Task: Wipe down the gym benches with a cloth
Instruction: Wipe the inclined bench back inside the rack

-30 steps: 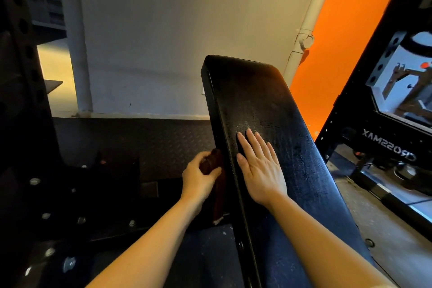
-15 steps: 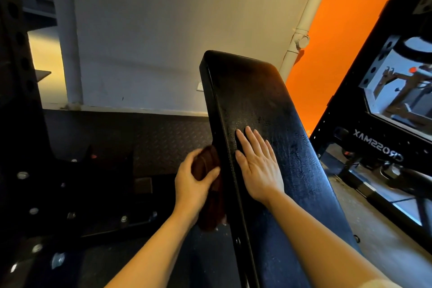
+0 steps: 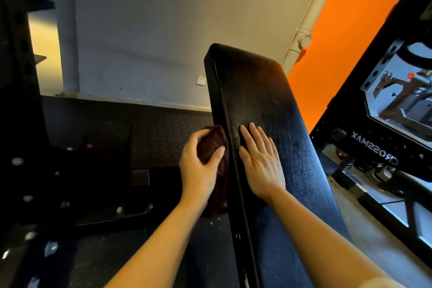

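Your left hand [image 3: 202,166] has slid the bunched brown cloth [image 3: 214,145] further up the bench [image 3: 268,110] side edge, fingers gripping it, right hand [image 3: 260,161] flat and open on top; loose grip risks dropping the hanging cloth.

A dark brown cloth [image 3: 211,147] is gripped by the left hand [image 3: 198,168] and pressed against the left side edge of the black bench [image 3: 268,105]. The right hand [image 3: 260,163] is laid flat on the padded top.
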Demonstrator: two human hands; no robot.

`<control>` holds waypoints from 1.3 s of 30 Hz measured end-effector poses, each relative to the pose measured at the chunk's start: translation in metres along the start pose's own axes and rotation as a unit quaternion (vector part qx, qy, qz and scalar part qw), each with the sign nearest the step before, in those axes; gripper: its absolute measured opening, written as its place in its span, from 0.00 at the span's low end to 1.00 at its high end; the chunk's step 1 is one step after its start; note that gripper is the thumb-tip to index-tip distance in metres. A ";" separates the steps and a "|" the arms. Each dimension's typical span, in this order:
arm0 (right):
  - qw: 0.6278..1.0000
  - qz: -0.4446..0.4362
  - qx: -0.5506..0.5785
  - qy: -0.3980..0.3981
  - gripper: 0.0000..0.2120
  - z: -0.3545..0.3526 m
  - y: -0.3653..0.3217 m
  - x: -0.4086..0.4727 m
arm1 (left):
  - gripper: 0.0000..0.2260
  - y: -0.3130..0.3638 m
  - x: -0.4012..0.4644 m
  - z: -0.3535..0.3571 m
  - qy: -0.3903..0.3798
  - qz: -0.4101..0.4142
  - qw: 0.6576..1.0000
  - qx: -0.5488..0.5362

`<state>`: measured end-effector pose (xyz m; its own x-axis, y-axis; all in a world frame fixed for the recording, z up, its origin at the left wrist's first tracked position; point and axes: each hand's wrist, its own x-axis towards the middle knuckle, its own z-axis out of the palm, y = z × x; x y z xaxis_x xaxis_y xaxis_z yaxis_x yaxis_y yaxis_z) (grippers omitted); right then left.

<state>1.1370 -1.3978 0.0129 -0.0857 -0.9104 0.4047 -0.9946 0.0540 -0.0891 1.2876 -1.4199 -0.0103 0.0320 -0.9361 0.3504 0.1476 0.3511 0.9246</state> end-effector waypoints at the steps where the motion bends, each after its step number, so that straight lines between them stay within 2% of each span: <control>1: 1.000 -0.001 -0.002 0.000 0.29 0.000 0.000 0.000 | 0.17 0.003 0.001 0.005 -0.022 0.005 1.000 0.017; 5: 1.000 0.001 0.002 -0.003 0.29 -0.002 -0.001 0.000 | 0.16 -0.003 -0.020 0.012 -0.056 0.000 0.998 0.040; 8: 1.000 0.000 -0.001 -0.005 0.27 -0.001 0.000 0.000 | 0.14 -0.019 -0.039 -0.001 -0.074 -0.049 0.996 0.012; 10: 1.000 0.000 -0.001 -0.005 0.27 -0.002 0.001 0.000 | 0.14 -0.021 -0.038 -0.004 -0.044 -0.062 0.997 0.003; 13: 1.000 -0.001 0.002 -0.002 0.26 -0.001 0.000 -0.001 | 0.17 -0.011 -0.024 0.003 -0.014 -0.019 1.000 0.014; 17: 1.000 0.000 0.001 0.002 0.26 -0.001 0.000 0.000 | 0.22 -0.018 -0.028 0.009 -0.067 0.009 0.994 0.088; 21: 1.000 0.000 0.009 -0.006 0.25 -0.001 0.002 0.001 | 0.18 -0.034 -0.045 -0.005 -0.070 -0.080 0.991 0.086; 23: 0.997 0.008 0.078 -0.027 0.23 -0.007 0.004 0.007 | 0.16 -0.033 -0.041 -0.004 -0.023 -0.114 0.991 0.066; 25: 0.966 0.038 0.249 -0.057 0.23 -0.018 0.006 0.004 | 0.15 -0.025 -0.037 0.000 0.012 -0.098 0.995 0.025; 26: 0.947 0.046 0.311 -0.063 0.23 -0.023 0.008 -0.005 | 0.16 -0.020 -0.034 0.003 0.007 -0.081 0.997 0.010; 27: 0.944 0.039 0.321 -0.061 0.24 -0.024 0.010 -0.018 | 0.17 -0.015 -0.033 0.005 -0.009 -0.060 0.998 0.012; 30: 0.987 -0.020 0.151 -0.042 0.25 -0.007 0.008 -0.060 | 0.15 -0.014 -0.041 0.006 -0.046 -0.014 0.996 0.070; 32: 0.998 -0.026 0.058 -0.019 0.26 0.005 0.007 -0.069 | 0.13 -0.023 -0.056 0.002 -0.067 -0.039 0.994 0.076; 36: 0.999 -0.018 0.028 -0.003 0.28 0.007 0.004 -0.066 | 0.09 -0.034 -0.087 -0.013 -0.121 -0.093 0.987 0.049; 39: 0.998 -0.007 0.046 0.035 0.27 0.009 0.002 -0.073 | 0.08 -0.025 -0.073 -0.011 -0.063 -0.106 0.992 0.002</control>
<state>1.1416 -1.3350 -0.0246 -0.0790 -0.8800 0.4683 -0.9862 0.0005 -0.1654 1.2922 -1.3610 -0.0610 -0.1235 -0.9787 0.1637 0.1343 0.1470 0.9800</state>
